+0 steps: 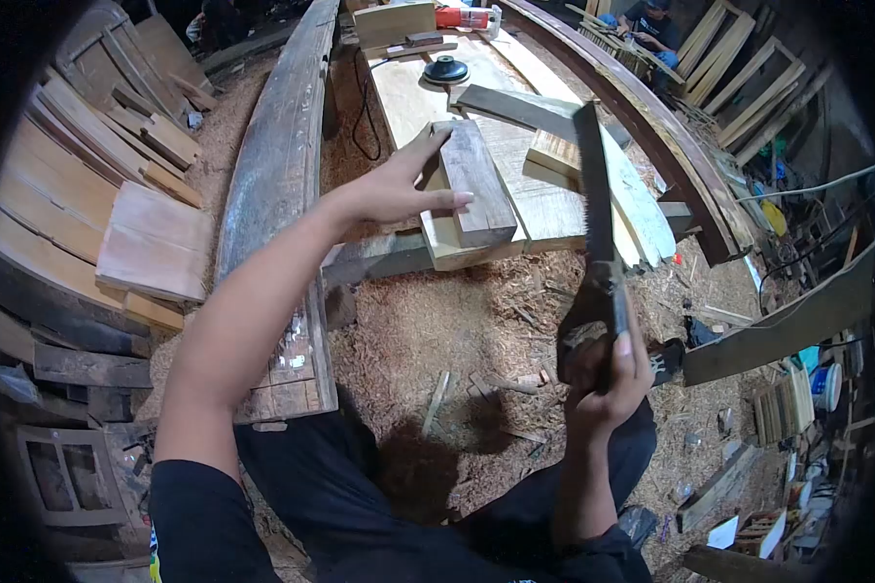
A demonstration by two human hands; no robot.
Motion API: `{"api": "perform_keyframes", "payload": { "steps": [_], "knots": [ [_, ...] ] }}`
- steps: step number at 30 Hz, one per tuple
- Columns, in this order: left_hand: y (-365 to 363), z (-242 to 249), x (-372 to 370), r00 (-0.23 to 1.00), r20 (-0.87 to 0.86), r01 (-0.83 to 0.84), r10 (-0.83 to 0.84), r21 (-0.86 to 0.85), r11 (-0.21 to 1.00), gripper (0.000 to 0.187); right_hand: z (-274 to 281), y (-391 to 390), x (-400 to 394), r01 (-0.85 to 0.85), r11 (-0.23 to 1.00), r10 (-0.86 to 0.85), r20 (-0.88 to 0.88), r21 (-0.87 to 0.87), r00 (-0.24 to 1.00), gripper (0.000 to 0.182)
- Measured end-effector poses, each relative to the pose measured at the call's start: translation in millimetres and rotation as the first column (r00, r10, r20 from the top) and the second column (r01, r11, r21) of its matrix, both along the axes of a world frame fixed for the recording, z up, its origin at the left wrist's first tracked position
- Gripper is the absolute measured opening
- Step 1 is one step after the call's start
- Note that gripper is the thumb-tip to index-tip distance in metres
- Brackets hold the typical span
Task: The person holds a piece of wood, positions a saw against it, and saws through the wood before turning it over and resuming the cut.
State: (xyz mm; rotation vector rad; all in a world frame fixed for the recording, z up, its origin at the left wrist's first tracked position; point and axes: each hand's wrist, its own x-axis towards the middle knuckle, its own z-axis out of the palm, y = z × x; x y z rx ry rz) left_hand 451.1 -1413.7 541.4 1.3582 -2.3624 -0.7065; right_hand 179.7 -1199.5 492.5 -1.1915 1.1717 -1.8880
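My right hand (pixel 608 384) is wrapped around the handle of a handsaw (pixel 595 185). Its dark blade points up and away, its tip over the wood on the bench. My left hand (pixel 403 185) holds a greyish wooden block (pixel 478 180) at its left side, thumb on the upper face and fingers toward the far end. Under the block lie pale boards (pixel 544 209). Just left of the blade is a smaller light wood block (pixel 554 151), with a grey wooden strip (pixel 510 105) behind it. The undersides of my left fingers are hidden.
Farther back on the boards are a round black pad (pixel 445 70) and a red power tool (pixel 462 17). Long timbers flank the bench, a weathered plank (pixel 277 146) left and a brown beam (pixel 651 107) right. Sawdust and offcuts cover the floor. Another person (pixel 647 34) sits at back right.
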Motion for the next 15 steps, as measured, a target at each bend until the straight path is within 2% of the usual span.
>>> {"api": "perform_keyframes", "payload": {
  "steps": [1, 3, 4, 5, 7, 10, 13, 15],
  "knots": [
    [-4, -4, 2, 1.000, -0.012, -0.003, 0.003, 0.005, 1.000, 0.115, 3, 9, 8, -0.011, 1.000, 0.011, -0.065, 0.005, 0.998, 0.057],
    [-11, -10, 5, 1.000, -0.008, 0.029, -0.030, -0.042, 0.999, 0.116, 2, 21, 27, -0.076, 0.997, 0.077, -0.060, 0.019, 0.995, 0.060],
    [-11, -12, 6, 0.999, 0.005, 0.039, -0.039, -0.081, 0.996, 0.117, -1, 26, 30, -0.073, 0.997, 0.076, -0.152, 0.024, 0.985, 0.059],
    [-11, -14, 7, 0.999, -0.001, 0.038, -0.038, -0.077, 0.996, 0.117, -13, 27, 36, -0.100, 0.995, 0.100, -0.107, 0.008, 0.989, 0.058],
    [-4, -8, 4, 0.999, 0.038, 0.004, -0.003, -0.033, 0.999, 0.123, -27, 28, 43, -0.095, 0.995, 0.095, -0.138, 0.010, 0.986, 0.058],
    [3, -10, 4, 0.996, 0.082, 0.034, -0.029, -0.056, 0.998, 0.129, -33, 28, 45, -0.101, 0.995, 0.103, -0.186, 0.021, 0.977, 0.059],
    [1, -11, 5, 0.998, -0.009, 0.058, -0.058, -0.041, 0.997, 0.134, -42, 30, 45, -0.131, 0.991, 0.135, -0.173, 0.038, 0.976, 0.060],
    [-2, -11, 6, 0.998, -0.011, 0.068, -0.068, -0.031, 0.997, 0.133, -44, 30, 47, -0.126, 0.992, 0.125, -0.166, 0.008, 0.978, 0.061]
  ]
}}
